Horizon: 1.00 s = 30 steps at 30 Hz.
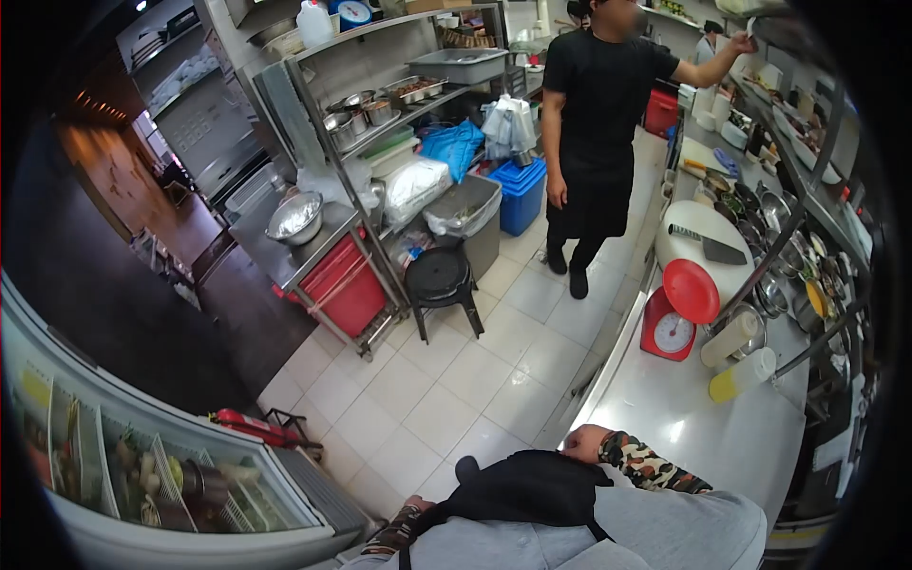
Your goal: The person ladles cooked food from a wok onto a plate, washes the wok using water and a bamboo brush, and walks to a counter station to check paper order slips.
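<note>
My right hand [584, 443] is curled closed beside the front edge of the steel counter [655, 418], close to my black apron [522, 489]. Whether it grips anything is hidden. Low by my other side is my left hand [416, 503], small in view, next to the edge of the glass-topped chest freezer [313, 475]. Its fingers are mostly hidden. On the counter stand a red kitchen scale [670, 332] with a red pan, a squeeze bottle [743, 375] with yellow liquid, and a white round cutting board [703, 249] bearing a cleaver [711, 247].
A co-worker [594, 142] in black stands in the aisle, one arm raised to a shelf. A black stool [440, 280], a grey bin [465, 223] and a blue bin [519, 195] line the left side. A fire extinguisher [252, 427] is by the freezer.
</note>
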### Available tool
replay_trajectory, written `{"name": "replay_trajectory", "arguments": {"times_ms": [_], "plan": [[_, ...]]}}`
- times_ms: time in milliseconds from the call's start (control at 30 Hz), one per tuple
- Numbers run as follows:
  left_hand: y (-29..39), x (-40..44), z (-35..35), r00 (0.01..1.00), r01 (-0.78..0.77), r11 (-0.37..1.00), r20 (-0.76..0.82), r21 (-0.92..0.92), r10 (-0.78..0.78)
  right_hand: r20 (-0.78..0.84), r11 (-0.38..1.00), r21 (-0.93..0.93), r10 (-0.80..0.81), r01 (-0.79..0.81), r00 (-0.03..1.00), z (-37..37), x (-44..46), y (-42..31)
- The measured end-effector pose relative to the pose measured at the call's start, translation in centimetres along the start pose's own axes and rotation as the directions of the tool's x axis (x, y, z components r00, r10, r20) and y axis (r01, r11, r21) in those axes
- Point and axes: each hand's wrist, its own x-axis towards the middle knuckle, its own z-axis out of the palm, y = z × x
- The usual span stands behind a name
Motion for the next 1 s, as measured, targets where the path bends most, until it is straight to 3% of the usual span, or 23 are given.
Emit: {"name": "replay_trajectory", "arguments": {"times_ms": [67,133,200,233,267,300,333,367,400,467,500,567,600,667,733,800,867,900,1000], "plan": [[0.0,0.9,-3.1,0.997,-0.060,0.998,-0.048,0.021,0.061,-0.088,0.999,0.039,0.031,-0.027,0.996,0.2,0.7,-1.4],[-0.5,3.5,-6.1,0.988,-0.118,0.991,-0.097,0.055,0.123,-0.019,0.998,0.031,0.047,-0.046,0.999,0.4,2.1,-2.9],[-2.0,6.9,-7.9,0.923,-0.375,0.924,-0.055,0.078,0.380,0.011,0.989,0.061,0.137,-0.137,0.991,0.6,3.5,-4.4],[-2.8,8.2,-8.9,0.836,-0.520,0.835,-0.093,0.178,0.540,-0.006,0.976,-0.010,0.216,-0.216,0.976,0.1,4.1,-5.8],[-2.6,8.6,-10.3,0.830,-0.531,0.826,-0.077,0.189,0.552,-0.026,0.952,-0.079,0.294,-0.295,0.956,-0.3,4.8,-7.0],[-2.2,9.0,-11.2,0.936,-0.351,0.928,-0.064,-0.125,0.346,-0.002,0.945,-0.114,0.309,-0.307,0.951,-0.2,5.9,-7.4],[-1.9,9.2,-11.5,0.991,-0.108,0.901,0.024,-0.419,0.130,0.002,0.939,-0.108,0.327,-0.325,0.945,-0.4,6.0,-8.6],[-1.8,9.3,-11.7,0.994,-0.094,0.884,0.003,-0.459,0.107,-0.047,0.937,-0.073,0.339,-0.341,0.940,-0.8,6.0,-9.4],[-3.9,11.6,-12.1,0.836,-0.547,0.825,0.032,0.143,0.548,-0.093,0.935,-0.040,0.348,-0.353,0.933,-1.0,6.2,-10.5],[-5.1,12.4,-12.7,0.680,-0.653,0.443,0.218,0.615,0.700,-0.055,0.937,-0.030,0.347,-0.349,0.936,-0.8,6.8,-11.2],[-5.4,12.7,-12.1,0.680,-0.658,0.453,0.217,0.602,0.700,-0.044,0.932,-0.009,0.363,-0.363,0.931,-0.2,7.0,-11.0],[-6.1,13.5,-11.5,0.817,-0.570,0.624,0.288,0.535,0.499,-0.035,0.929,-0.047,0.365,-0.366,0.930,0.9,7.1,-10.4],[-5.9,13.7,-10.9,0.818,-0.569,0.629,0.282,0.530,0.502,-0.042,0.910,-0.107,0.399,-0.401,0.916,1.3,6.9,-10.0],[-6.1,13.8,-10.1,0.764,-0.633,0.471,0.400,0.614,0.506,-0.003,0.895,-0.130,0.430,-0.427,0.903,1.6,6.3,-10.0],[-6.1,14.1,-8.8,0.791,-0.611,0.577,0.458,0.542,0.406,0.001,0.895,-0.137,0.428,-0.424,0.904,2.1,5.9,-9.4],[-5.7,14.4,-8.9,0.771,-0.637,0.540,0.471,0.551,0.428,0.003,0.896,-0.137,0.428,-0.423,0.904,2.3,5.4,-9.5],[-5.0,15.1,-8.1,0.700,-0.702,0.417,0.453,0.577,0.552,-0.046,0.878,-0.085,0.469,-0.471,0.882,2.4,4.3,-9.2],[-4.1,15.2,-8.7,0.766,-0.639,0.610,0.454,0.468,0.455,-0.032,0.872,-0.051,0.486,-0.487,0.873,2.5,3.8,-9.0],[-1.5,15.0,-10.3,0.725,-0.675,0.486,0.378,0.555,0.575,-0.121,0.883,-0.020,0.463,-0.468,0.878,4.0,2.1,-7.5]]}}
